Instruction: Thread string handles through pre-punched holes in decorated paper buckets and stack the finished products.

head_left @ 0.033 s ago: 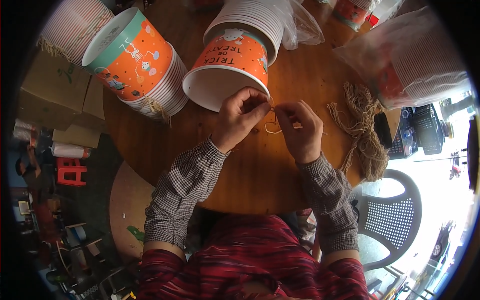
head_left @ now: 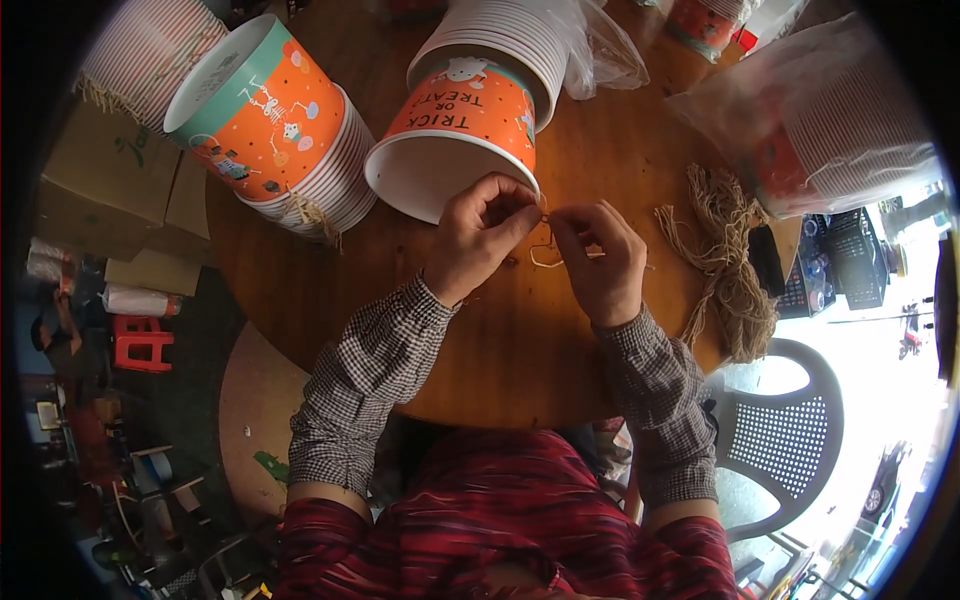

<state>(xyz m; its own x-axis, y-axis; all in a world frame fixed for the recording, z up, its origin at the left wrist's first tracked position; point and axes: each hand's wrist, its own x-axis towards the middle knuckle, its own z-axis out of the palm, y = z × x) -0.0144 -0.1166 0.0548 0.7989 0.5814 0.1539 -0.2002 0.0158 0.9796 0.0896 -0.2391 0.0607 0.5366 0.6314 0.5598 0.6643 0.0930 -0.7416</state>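
Observation:
An orange paper bucket (head_left: 455, 108) with a white rim lies on its side, its mouth towards me, joined to a stack of white-rimmed buckets (head_left: 497, 32) behind it. My left hand (head_left: 470, 240) is at the right side of that rim, thumb and fingers pinched on a thin twine (head_left: 543, 264). Just to the right, my right hand (head_left: 608, 262) pinches the same twine close to the left fingertips. A loop of it hangs between the hands above the table. The fingertips partly hide where the twine meets the bucket.
A bundle of loose tan twine (head_left: 735, 265) lies at the table's right. Another bucket stack (head_left: 285, 130) with twine tufts leans at the left. Plastic-wrapped buckets (head_left: 820, 130) sit far right. A grey chair (head_left: 785, 440) and a red stool (head_left: 143, 343) stand beyond the round wooden table (head_left: 500, 380).

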